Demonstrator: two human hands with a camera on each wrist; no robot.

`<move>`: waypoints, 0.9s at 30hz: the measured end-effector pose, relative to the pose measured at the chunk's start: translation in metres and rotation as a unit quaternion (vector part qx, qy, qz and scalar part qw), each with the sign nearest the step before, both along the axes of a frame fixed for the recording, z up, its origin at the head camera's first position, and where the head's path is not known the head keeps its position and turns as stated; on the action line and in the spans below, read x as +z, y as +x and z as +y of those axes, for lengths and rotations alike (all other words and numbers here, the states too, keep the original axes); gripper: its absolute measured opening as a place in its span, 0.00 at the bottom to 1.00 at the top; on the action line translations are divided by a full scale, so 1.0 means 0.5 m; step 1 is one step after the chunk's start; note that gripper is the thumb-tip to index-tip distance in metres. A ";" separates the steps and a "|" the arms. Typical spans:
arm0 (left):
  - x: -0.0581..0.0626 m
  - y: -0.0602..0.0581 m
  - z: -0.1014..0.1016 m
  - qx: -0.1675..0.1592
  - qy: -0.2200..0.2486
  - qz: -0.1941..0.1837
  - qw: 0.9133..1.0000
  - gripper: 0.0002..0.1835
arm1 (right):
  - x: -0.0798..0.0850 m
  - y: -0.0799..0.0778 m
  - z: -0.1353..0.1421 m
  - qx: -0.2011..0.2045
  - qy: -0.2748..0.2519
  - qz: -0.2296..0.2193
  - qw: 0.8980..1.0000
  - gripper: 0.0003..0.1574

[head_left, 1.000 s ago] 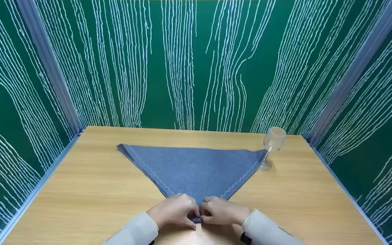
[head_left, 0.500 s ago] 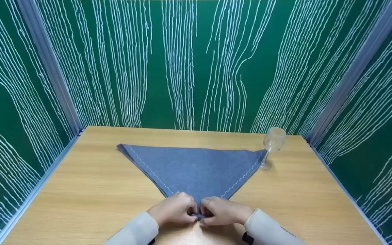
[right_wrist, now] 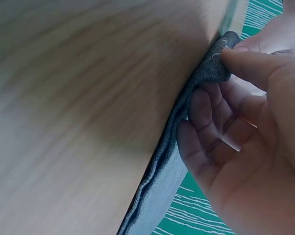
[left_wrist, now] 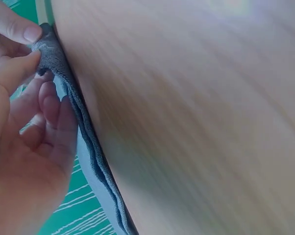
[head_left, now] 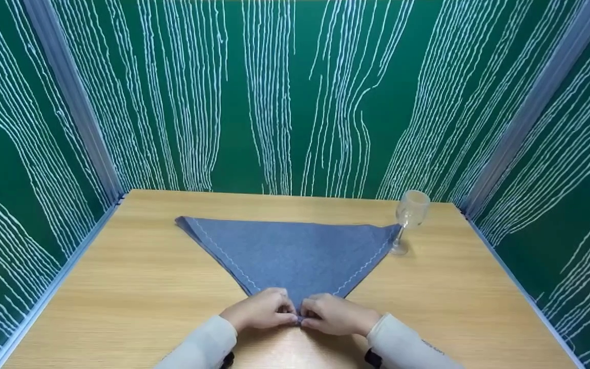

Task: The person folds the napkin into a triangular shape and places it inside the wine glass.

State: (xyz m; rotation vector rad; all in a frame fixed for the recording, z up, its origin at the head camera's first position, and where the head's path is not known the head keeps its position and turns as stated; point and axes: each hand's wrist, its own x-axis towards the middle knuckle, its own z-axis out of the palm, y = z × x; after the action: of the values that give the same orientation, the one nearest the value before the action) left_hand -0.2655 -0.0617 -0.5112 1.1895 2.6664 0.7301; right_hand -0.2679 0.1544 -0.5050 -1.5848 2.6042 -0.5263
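Observation:
A blue-grey cloth napkin (head_left: 290, 256), folded into a triangle with a pale zigzag stitch along its sides, lies on the table with one point toward the person. At that near point, my left hand (head_left: 261, 309) and right hand (head_left: 341, 313) pinch the fabric side by side. The left wrist view has the tip as a small thick roll (left_wrist: 52, 51), with the left thumb and fingers at it. From the other side, the right wrist view has the right thumb (right_wrist: 250, 63) on the rolled tip and the fingers curled beneath. Loose cloth layers run back along the tabletop.
A clear stemmed wine glass (head_left: 413, 209) stands upright by the napkin's far right corner, overlapping it in the head view. The wooden table (head_left: 136, 287) is bounded by green panels (head_left: 320, 102) with white wavy lines at the back and both sides.
The napkin's near tip has been rolled over, and both hands have shifted slightly away from the person with it. The glass and the rest of the cloth have stayed put.

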 end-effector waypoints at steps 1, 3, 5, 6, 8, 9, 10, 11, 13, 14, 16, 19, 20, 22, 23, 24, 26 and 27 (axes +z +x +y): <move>0.001 -0.001 0.000 0.007 -0.001 -0.011 1.000 0.10 | 0.001 -0.002 -0.001 0.002 0.002 -0.007 1.000 0.05; 0.003 -0.004 0.000 0.020 -0.001 -0.028 0.999 0.10 | 0.002 -0.007 -0.003 0.003 0.009 -0.027 1.000 0.05; 0.006 -0.007 0.001 0.032 0.008 -0.040 0.999 0.08 | 0.005 -0.012 -0.005 -0.001 0.021 -0.055 0.998 0.05; 0.008 -0.008 0.001 0.038 0.016 -0.048 0.998 0.08 | 0.007 -0.015 -0.006 -0.006 0.028 -0.069 0.997 0.05; 0.009 -0.010 0.003 0.052 0.034 -0.062 0.996 0.07 | 0.011 -0.019 -0.009 -0.020 0.047 -0.100 0.994 0.06; 0.009 -0.011 0.003 0.056 0.045 -0.067 0.995 0.06 | 0.014 -0.021 -0.010 -0.029 0.057 -0.115 0.991 0.06; 0.008 -0.012 0.003 0.060 0.055 -0.072 0.994 0.06 | 0.017 -0.022 -0.011 -0.037 0.066 -0.127 0.989 0.06; 0.006 -0.013 0.004 0.061 0.063 -0.074 0.993 0.06 | 0.019 -0.024 -0.012 -0.046 0.075 -0.139 0.986 0.07; 0.001 -0.014 0.004 0.061 0.077 -0.075 0.992 0.05 | 0.023 -0.026 -0.014 -0.065 0.090 -0.157 0.981 0.08; -0.002 -0.015 0.004 0.062 0.083 -0.075 0.992 0.05 | 0.025 -0.027 -0.015 -0.073 0.095 -0.162 0.980 0.08; -0.007 -0.017 0.005 0.063 0.092 -0.073 0.991 0.04 | 0.027 -0.029 -0.016 -0.089 0.104 -0.166 0.977 0.10; -0.013 -0.018 0.005 0.070 0.098 -0.073 0.990 0.03 | 0.030 -0.030 -0.017 -0.110 0.119 -0.171 0.972 0.11; -0.014 -0.018 0.005 0.073 0.100 -0.075 0.990 0.03 | 0.031 -0.030 -0.018 -0.114 0.120 -0.173 0.971 0.10; -0.016 -0.018 0.005 0.076 0.102 -0.075 0.989 0.03 | 0.033 -0.029 -0.020 -0.116 0.118 -0.175 0.971 0.10; -0.017 -0.018 0.005 0.077 0.103 -0.070 0.989 0.03 | 0.033 -0.029 -0.021 -0.112 0.113 -0.174 0.972 0.09; -0.018 -0.018 0.006 0.077 0.102 -0.063 0.990 0.03 | 0.034 -0.029 -0.021 -0.107 0.107 -0.169 0.974 0.09; -0.018 -0.018 0.006 0.077 0.098 -0.051 0.991 0.03 | 0.034 -0.029 -0.021 -0.092 0.095 -0.159 0.978 0.07; -0.017 -0.017 0.006 0.076 0.095 -0.043 0.992 0.03 | 0.033 -0.030 -0.020 -0.087 0.093 -0.153 0.980 0.06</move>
State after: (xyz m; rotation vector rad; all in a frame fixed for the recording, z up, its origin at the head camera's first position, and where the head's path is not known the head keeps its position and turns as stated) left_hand -0.2740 -0.0586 -0.5199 0.9747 2.6865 1.0557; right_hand -0.2827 0.1443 -0.4886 -1.1282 2.4834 -0.4770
